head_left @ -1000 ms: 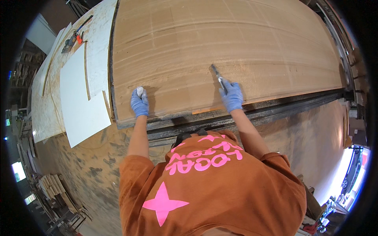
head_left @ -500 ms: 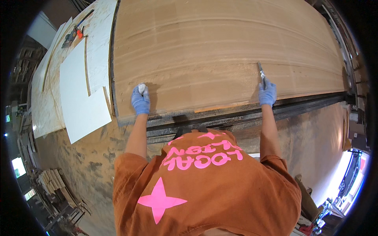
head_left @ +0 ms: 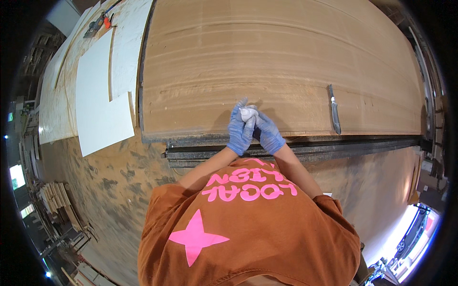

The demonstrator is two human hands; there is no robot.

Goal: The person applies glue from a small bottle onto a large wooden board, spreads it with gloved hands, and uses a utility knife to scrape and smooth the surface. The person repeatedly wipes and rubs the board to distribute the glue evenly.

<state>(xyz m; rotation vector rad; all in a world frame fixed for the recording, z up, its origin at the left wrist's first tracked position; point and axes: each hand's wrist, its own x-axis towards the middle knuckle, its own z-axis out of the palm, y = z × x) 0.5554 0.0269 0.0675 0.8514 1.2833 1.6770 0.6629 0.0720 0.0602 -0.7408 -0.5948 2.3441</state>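
Observation:
My hands, both in blue gloves, are brought together just above the near part of a wide brown board [head_left: 281, 57]. A small white lump [head_left: 247, 113] sits between them; I cannot tell what it is made of. My left hand [head_left: 240, 129] is closed round its left side, and my right hand [head_left: 268, 132] has its fingers against the other side. Off to the right, a narrow-bladed tool [head_left: 336, 117] with a dark handle lies on the board, blade pointing away. Neither hand touches it.
On the left stands a white dusty surface with a white cut panel [head_left: 95, 95] and an orange and dark tool [head_left: 101, 25] at its far end. Black rails [head_left: 296, 148] run along the board's near edge. Stacked wood strips [head_left: 59, 202] lie at lower left on the floor.
My right hand has let go of the narrow-bladed tool, now lying on the board, and moved left. My left hand has moved right with the white lump, and the hands have met.

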